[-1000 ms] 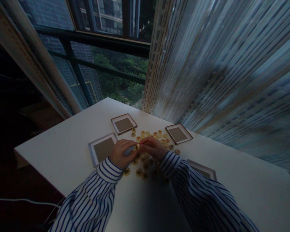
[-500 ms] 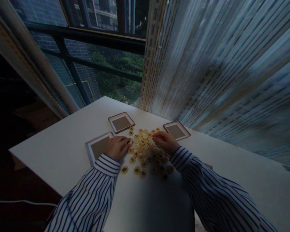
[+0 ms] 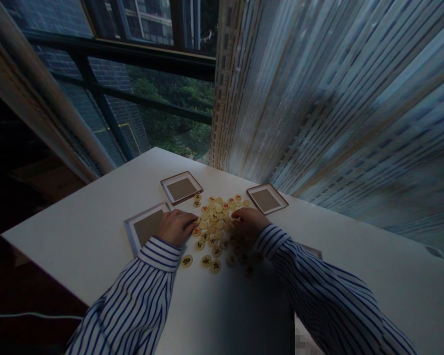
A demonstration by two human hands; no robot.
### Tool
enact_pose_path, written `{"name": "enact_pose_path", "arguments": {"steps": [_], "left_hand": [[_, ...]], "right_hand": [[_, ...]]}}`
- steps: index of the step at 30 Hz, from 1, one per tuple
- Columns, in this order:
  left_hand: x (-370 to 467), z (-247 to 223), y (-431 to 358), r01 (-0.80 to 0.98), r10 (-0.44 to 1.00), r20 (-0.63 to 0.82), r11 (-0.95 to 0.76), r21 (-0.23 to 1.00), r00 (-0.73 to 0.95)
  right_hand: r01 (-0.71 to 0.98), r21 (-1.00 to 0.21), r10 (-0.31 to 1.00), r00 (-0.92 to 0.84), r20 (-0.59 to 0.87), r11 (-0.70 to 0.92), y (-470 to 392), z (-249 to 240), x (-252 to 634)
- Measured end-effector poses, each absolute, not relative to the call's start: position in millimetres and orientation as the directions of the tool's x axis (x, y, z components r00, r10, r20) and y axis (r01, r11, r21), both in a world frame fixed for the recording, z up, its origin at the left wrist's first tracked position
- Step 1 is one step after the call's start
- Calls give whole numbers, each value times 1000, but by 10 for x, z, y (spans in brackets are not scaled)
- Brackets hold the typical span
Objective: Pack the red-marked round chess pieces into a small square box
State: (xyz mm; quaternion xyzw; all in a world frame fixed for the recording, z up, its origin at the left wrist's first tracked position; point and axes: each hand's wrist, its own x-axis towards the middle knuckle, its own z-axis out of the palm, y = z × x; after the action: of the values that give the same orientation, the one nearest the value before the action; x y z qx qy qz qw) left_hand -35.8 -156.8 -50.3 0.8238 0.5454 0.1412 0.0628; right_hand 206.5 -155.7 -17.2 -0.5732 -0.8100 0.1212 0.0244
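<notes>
Round pale game pieces (image 3: 216, 266), some with black or red characters, lie heaped on the white table (image 3: 207, 305) between my hands. My left hand (image 3: 177, 227) is at the heap's left edge, thumb and fingers drawn together at a piece with its face partly hidden. Over the right side of the heap, my right hand (image 3: 249, 222) has its fingers curled together, and what they hold, if anything, is hidden. A larger tray (image 3: 130, 235) lies partly behind my left hand.
Behind the heap lie two shallow brown-rimmed trays, one at the left (image 3: 181, 189) and one at the right (image 3: 267, 199). Another tray's edge (image 3: 313, 251) shows beyond my right sleeve. A string curtain (image 3: 281, 98) and a window stand past the table.
My right hand has moved slightly down over the heap, its fingers more curled. The fingers of my left hand have drawn in. The whole view has shifted a little.
</notes>
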Motion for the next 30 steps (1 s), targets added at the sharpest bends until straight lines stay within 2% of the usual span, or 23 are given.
{"name": "enact_pose_path", "arguments": {"steps": [10,16,20,26,30], "left_hand": [[-365,-520,-1566,877,904,181,-421,233,387],[-387,-573,-1551,867,905,182,-422,265,385],[-394,-604,-1556,849,899,237,-428,310,368],[-448,-600,-1542,862,894,406,-349,368,189],[-486,-592,-1532,880,904,411,-286,379,116]], "right_hand": [[909,-31,903,-417,-103,416,-1507,-74,1531],[913,-31,908,-407,-96,406,-1488,-113,1498],[909,-58,905,-417,-84,413,-1453,-139,1521],[872,-101,872,-486,-52,480,-1371,-101,1306],[846,-92,848,-529,-27,525,-1333,-78,1131]]}}
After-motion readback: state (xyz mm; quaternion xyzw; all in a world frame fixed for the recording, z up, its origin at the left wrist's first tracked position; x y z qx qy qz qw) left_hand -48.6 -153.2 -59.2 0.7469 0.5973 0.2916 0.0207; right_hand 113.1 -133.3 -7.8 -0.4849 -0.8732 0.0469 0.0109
